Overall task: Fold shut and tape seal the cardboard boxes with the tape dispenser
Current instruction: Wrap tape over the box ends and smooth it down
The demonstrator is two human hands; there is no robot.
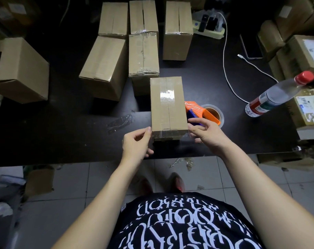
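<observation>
Both hands are working at the near end of the front box [168, 112], one on each side. Left hand [136, 143] is sitting at the near-left corner with its fingers half curled and the thumb tip touching the box edge. Can't tell if it's pinching anything. Right hand [205, 131] is sitting at the near-right corner with fingers curled and the index reaching over the blue part of the tape dispenser [197, 109]. Can't tell what it's gripping, if anything.

The front box is standing near the front edge of the black table [62, 126]. Its flaps are shut and clear tape is running along the top seam and down over the near edge. The tape dispenser (orange and blue) is lying just beside the box's right side, with its tape roll [218, 112] facing right.

Five more boxes are sitting behind the front one:
- Near row: box [106, 67] and box [143, 53].
- Far row: box [113, 18], box [143, 17] and box [177, 29].

All five are showing closed tops.

Another carton [21, 69] is sitting at the far left. A scrap of clear film [120, 121] is lying on the table left of the front box.

On the right side:
- A red-capped bottle [276, 94] is standing.
- A white cable [224, 60] is running back to a power strip [209, 30].
- A phone [251, 49] is lying flat.
- Labelled cartons [303, 56] are stacking up at the edge.
</observation>
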